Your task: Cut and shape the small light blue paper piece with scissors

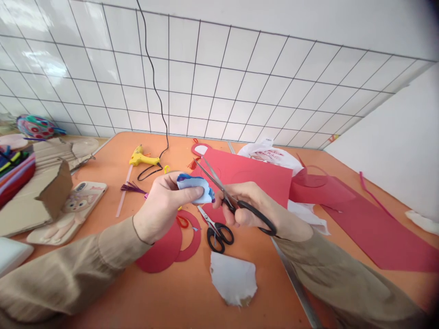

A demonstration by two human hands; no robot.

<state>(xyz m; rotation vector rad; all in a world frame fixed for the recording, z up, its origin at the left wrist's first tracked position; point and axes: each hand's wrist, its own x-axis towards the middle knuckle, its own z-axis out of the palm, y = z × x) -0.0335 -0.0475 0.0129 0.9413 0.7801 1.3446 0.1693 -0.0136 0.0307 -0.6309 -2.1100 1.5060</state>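
My left hand [168,201] pinches a small light-blue piece [195,191] with darker blue and purple edges, the thumb lying flat on its face. Whether it is cloth or paper I cannot tell. In my right hand [252,205] is a pair of black-handled scissors [219,183], blades slightly apart and pointing up and away, just right of the blue piece. Below the hands a second pair of black-handled scissors [216,230] lies on the orange table [154,301]. Nearby are a red paper disc [161,251], a red ring [195,242] and a torn white piece [233,278].
A yellow glue gun [146,158] with a black cord [154,82] lies at the back left. On the left are a phone [70,212] and torn cardboard [37,196]. Red sheets [254,171] and a white plastic bag [269,153] occupy the back right. A tiled wall stands behind.
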